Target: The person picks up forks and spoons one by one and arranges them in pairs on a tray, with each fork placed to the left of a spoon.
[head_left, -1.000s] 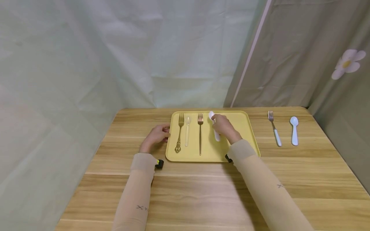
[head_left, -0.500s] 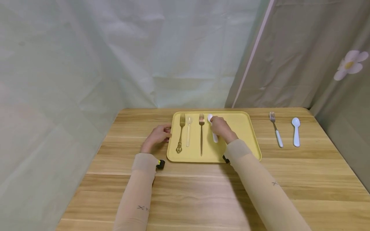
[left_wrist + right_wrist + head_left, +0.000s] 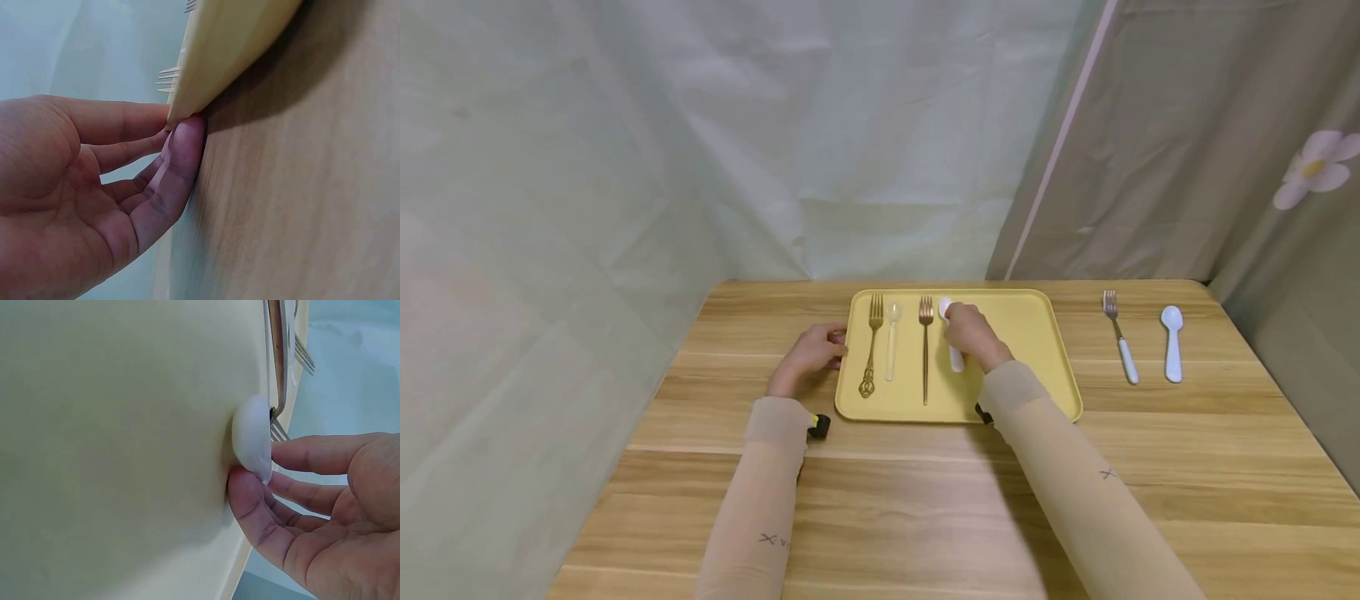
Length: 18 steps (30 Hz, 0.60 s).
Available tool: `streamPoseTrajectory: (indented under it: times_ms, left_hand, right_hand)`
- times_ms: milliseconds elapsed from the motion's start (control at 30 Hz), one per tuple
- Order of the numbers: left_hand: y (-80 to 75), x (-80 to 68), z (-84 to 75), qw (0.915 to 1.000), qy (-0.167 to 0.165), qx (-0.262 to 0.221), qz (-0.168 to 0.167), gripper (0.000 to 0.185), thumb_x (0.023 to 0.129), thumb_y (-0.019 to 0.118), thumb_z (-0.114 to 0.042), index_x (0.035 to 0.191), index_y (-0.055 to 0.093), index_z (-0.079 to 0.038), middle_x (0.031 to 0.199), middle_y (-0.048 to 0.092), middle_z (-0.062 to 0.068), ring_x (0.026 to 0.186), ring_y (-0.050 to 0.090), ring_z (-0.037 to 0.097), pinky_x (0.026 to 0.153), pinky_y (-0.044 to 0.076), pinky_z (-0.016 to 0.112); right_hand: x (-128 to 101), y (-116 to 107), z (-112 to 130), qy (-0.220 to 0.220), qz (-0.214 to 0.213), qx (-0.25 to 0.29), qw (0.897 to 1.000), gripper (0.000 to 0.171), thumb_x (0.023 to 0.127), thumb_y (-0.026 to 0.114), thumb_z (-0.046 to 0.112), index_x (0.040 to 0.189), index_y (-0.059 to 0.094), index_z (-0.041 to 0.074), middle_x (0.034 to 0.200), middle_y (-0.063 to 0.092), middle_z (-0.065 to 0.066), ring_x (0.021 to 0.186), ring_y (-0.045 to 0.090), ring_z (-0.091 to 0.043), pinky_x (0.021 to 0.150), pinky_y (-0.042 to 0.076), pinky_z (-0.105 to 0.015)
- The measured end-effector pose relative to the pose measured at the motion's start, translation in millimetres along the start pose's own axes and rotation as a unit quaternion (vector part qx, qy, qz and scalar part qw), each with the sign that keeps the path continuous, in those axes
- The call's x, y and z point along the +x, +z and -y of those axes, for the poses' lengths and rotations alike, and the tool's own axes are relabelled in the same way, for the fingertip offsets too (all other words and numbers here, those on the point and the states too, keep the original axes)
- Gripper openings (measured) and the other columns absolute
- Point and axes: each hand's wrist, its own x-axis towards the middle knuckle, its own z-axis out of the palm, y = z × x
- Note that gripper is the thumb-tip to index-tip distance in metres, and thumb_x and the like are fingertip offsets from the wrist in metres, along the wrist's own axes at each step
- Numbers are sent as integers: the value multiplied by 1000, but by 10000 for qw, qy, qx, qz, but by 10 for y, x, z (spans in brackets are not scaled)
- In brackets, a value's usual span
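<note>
In the head view my left hand [image 3: 808, 350] is at the left rim of a yellow tray [image 3: 1033, 342]. The left wrist view shows its fingers and thumb pinching the tray's edge. With the fingertips of my right hand [image 3: 974, 332] I hold a white spoon [image 3: 956, 358] over the tray, bowl pointing away from me and its middle hidden by the hand. The right wrist view has the spoon's rounded white end [image 3: 251, 434] low over the tray. Left of it lie a copper-coloured fork [image 3: 926, 354], a clear spoon [image 3: 891, 342] and an ornate gold fork [image 3: 870, 358].
On the wooden table [image 3: 880, 508], right of the tray, lie a fork with a pale blue handle [image 3: 1127, 358] and a pale blue spoon [image 3: 1173, 346]. Curtains [image 3: 895, 167] hang behind the table and at both sides.
The right hand has shifted the white spoon a little left and nearer to me, closer to the copper-coloured fork. My left hand stays at the tray's rim. The head view has turned slightly.
</note>
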Motion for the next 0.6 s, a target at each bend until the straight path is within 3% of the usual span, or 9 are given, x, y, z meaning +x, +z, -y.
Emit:
streamPoseTrajectory:
  times_ms: [167, 433, 600]
  left_hand:
    - [3, 6, 3, 10000, -24, 27, -14, 55, 99, 59, 3, 153, 47, 3, 111, 63, 20, 88, 64, 19, 71, 60, 27]
    - [2, -4, -4, 10000, -25, 39, -33, 56, 99, 59, 3, 154, 47, 2, 109, 61, 18, 85, 63, 18, 69, 59, 26]
    - [11, 2, -9, 10000, -49, -34, -21, 55, 99, 59, 4, 153, 48, 1, 108, 60, 17, 82, 62, 17, 68, 58, 25]
  right_hand:
    - [1, 14, 0, 15, 15, -56, 10000, 49, 102, 47, -5, 150, 43, -11, 143, 52, -33, 104, 67, -39, 71, 61, -31]
    - [13, 34, -9, 10, -18, 51, 10000, 48, 100, 47, -6, 147, 46, -11, 131, 57, -34, 85, 65, -31, 63, 59, -29]
    - [28, 35, -16, 68, -12, 57, 10000, 48, 100, 48, -5, 148, 45, -11, 130, 58, -34, 83, 66, -30, 62, 59, -28]
